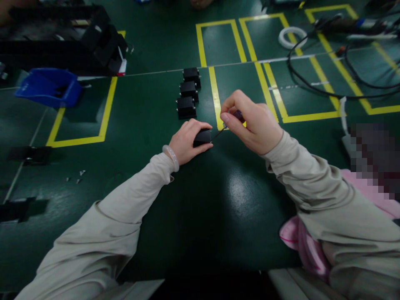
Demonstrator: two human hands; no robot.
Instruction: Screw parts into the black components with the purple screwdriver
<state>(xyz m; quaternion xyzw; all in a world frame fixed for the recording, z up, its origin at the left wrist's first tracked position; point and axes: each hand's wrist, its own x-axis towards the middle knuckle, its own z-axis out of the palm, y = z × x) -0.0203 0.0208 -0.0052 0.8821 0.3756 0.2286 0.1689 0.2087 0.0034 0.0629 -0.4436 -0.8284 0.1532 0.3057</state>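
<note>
My left hand (187,141) is closed around a small black box (203,137), thumb and fingers along its two sides, on the green tabletop. In my right hand (254,121) is a screwdriver (238,115) with a dark handle, held between thumb and fingers. Its thin shaft slants down to the box's right end, at or very near a corner; exact contact is too small to tell. Beyond my left hand stand three similar black boxes in a row: a near one (186,107), a middle one (188,90) and a far one (191,75), with small shiny screws at their ends.
A blue bin (50,88) and a large black rack (62,52) stand at the left. Several small screws (80,175) lie nearer me. At the right are a white tape roll (293,38), a looping black cable (315,89) and pink cloth (308,241). Yellow tape marks rectangles.
</note>
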